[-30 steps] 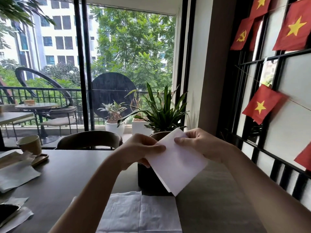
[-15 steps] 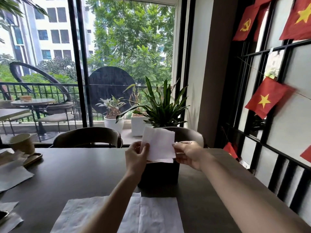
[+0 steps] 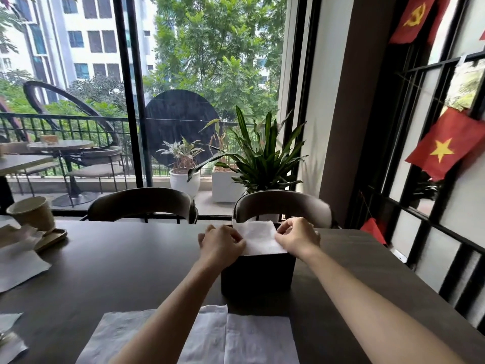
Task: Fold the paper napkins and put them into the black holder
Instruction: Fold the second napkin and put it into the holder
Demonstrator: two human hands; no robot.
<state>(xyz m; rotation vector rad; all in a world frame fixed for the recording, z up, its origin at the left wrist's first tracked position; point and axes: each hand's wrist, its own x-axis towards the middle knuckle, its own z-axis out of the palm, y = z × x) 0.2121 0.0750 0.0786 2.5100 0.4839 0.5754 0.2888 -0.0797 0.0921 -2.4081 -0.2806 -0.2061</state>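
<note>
My left hand (image 3: 221,244) and right hand (image 3: 298,239) each pinch a side edge of one folded napkin (image 3: 258,236), fingers closed on the paper, as I set it into the top of the black holder (image 3: 258,274). The napkin stands roughly upright with its lower edge at the holder's rim; most of the white sheet shows above the rim, so I judge it is only partly seated and needs pressing down before I let go. I cannot see inside the holder from here, so I cannot tell whether other napkins are already in it. Near me on the dark worktop (image 3: 131,266), just in front of the holder, lie flat unfolded napkins (image 3: 236,337), side by side and overlapping; those I take to be the work left: each has to be folded and slotted in. Off to my left sit a paper cup (image 3: 32,212), a small tray (image 3: 51,239) and some other napkins (image 3: 19,266), well apart from the holder. By my reckoning the task is underway, with at least the near sheets to go.
</note>
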